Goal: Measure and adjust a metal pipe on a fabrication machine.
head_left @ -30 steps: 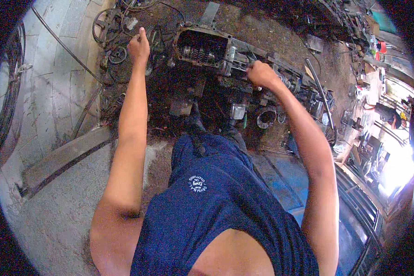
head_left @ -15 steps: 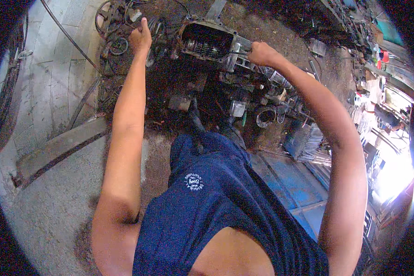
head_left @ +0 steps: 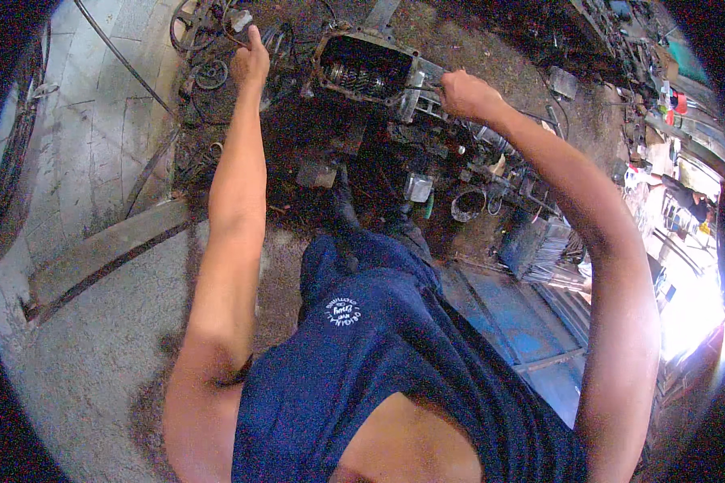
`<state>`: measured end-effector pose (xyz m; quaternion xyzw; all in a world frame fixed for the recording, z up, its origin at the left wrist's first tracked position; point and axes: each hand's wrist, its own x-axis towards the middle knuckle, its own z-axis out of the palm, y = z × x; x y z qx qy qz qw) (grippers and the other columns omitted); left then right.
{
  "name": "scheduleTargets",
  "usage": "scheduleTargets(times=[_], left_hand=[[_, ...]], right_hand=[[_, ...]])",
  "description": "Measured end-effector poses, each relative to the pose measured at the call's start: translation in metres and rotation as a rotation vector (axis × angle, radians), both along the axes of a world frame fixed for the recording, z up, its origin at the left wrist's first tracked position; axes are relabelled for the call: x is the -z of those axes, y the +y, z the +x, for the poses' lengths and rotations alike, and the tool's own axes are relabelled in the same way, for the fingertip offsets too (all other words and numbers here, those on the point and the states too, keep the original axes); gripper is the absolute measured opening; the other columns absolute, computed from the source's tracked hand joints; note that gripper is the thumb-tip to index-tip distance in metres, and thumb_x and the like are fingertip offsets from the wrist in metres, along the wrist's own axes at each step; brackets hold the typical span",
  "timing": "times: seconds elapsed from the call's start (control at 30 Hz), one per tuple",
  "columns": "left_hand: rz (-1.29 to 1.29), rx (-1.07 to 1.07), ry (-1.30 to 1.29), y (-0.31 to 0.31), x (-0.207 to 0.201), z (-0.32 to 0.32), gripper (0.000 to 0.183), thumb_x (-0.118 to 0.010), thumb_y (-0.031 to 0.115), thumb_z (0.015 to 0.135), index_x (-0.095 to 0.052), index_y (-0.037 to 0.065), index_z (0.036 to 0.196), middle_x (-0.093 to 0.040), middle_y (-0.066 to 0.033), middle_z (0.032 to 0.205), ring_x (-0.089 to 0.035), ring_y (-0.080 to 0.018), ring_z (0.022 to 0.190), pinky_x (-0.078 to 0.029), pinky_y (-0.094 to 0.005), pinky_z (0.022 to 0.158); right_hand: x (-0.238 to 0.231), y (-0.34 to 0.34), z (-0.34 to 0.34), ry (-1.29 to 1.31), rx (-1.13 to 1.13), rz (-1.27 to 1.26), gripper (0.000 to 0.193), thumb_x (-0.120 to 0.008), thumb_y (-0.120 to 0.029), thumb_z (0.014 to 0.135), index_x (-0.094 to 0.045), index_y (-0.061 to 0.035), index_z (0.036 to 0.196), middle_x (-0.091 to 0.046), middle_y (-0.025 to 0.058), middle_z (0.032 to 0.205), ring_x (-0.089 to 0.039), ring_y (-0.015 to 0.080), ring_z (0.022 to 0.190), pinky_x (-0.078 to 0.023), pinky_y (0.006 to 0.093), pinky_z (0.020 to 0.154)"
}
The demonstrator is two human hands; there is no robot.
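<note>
An open gearbox housing [head_left: 324,74] lies on the floor ahead of me, its dark cavity showing a row of toothed gears [head_left: 356,79]. To its right my right hand [head_left: 469,97] is closed round a thin dark rod [head_left: 424,88], which points left toward the housing's end. Most of the rod's grip is hidden in my fist. Left of the housing my left hand [head_left: 251,63] is raised with the thumb up and the fingers curled; what they hold, if anything, is hidden. Dark round rings [head_left: 279,60] lie just right of that hand.
Near my feet are a small metal block [head_left: 416,187] and a brownish block [head_left: 316,175]. A round metal ring [head_left: 467,205] and other greasy machine parts lie to the right. A blue metal panel [head_left: 524,322] is at my right side, a concrete kerb [head_left: 113,253] at my left.
My left forearm has swung slightly to the right, and the left hand sits a little higher. My right hand has shifted slightly to the right, still closed round the rod.
</note>
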<state>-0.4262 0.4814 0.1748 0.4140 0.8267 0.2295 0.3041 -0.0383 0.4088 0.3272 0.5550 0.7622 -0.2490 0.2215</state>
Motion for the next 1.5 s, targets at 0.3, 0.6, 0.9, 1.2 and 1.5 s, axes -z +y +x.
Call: scheduleTargets(times=[0.3, 0.6, 0.9, 1.2, 1.5], left_hand=[[0.149, -0.256, -0.326, -0.039, -0.007, 0.020, 0.077, -0.036, 0.067, 0.090, -0.066, -0.003, 0.079, -0.067, -0.0165, 0.076, -0.065, -0.0345, 0.075, -0.046, -0.0484, 0.073], [0.448, -0.271, -0.045, -0.027, 0.019, -0.002, 0.056, -0.046, 0.053, 0.093, -0.064, 0.000, 0.094, -0.062, -0.0157, 0.083, -0.060, -0.0291, 0.081, -0.044, -0.0432, 0.072], [0.661, -0.132, 0.187, -0.031, 0.032, -0.019, 0.076, -0.053, 0.058, 0.088, -0.046, -0.007, 0.126, -0.048, -0.0281, 0.129, -0.043, -0.0433, 0.121, -0.034, -0.0531, 0.101], [0.717, 0.113, 0.336, -0.246, 0.010, 0.177, 0.070, -0.061, 0.034, 0.089, -0.030, -0.003, 0.139, -0.034, -0.0260, 0.141, -0.033, -0.0396, 0.131, -0.028, -0.0492, 0.108], [-0.288, 0.009, -0.440, -0.472, 0.140, 0.310, 0.040, -0.052, 0.037, 0.096, -0.050, 0.011, 0.127, -0.060, -0.0044, 0.105, -0.058, -0.0178, 0.086, -0.047, -0.0301, 0.074]], right_hand=[[-0.006, -0.005, 0.003, -0.072, 0.114, -0.004, 0.028, -0.051, -0.018, 0.083, -0.066, 0.0032, 0.094, -0.066, 0.0270, 0.098, -0.065, 0.0422, 0.094, -0.052, 0.0513, 0.084], [0.002, -0.037, 0.020, 0.044, 0.152, -0.210, 0.045, -0.056, -0.038, 0.087, -0.065, 0.0040, 0.099, -0.066, 0.0270, 0.097, -0.063, 0.0406, 0.098, -0.049, 0.0474, 0.085], [0.031, -0.241, 0.094, 0.572, 0.872, 0.261, 0.042, -0.058, -0.039, 0.089, -0.069, 0.0007, 0.090, -0.065, 0.0251, 0.079, -0.066, 0.0389, 0.078, -0.051, 0.0452, 0.074], [0.112, -0.557, 0.271, 0.344, 1.383, 0.570, 0.041, -0.056, -0.033, 0.092, -0.064, 0.0045, 0.077, -0.060, 0.0200, 0.064, -0.057, 0.0350, 0.058, -0.044, 0.0418, 0.060], [0.241, -0.553, 0.413, 0.234, 1.492, 0.572, 0.030, -0.060, -0.024, 0.085, -0.066, 0.0030, 0.095, -0.065, 0.0249, 0.088, -0.063, 0.0391, 0.087, -0.047, 0.0433, 0.079]])
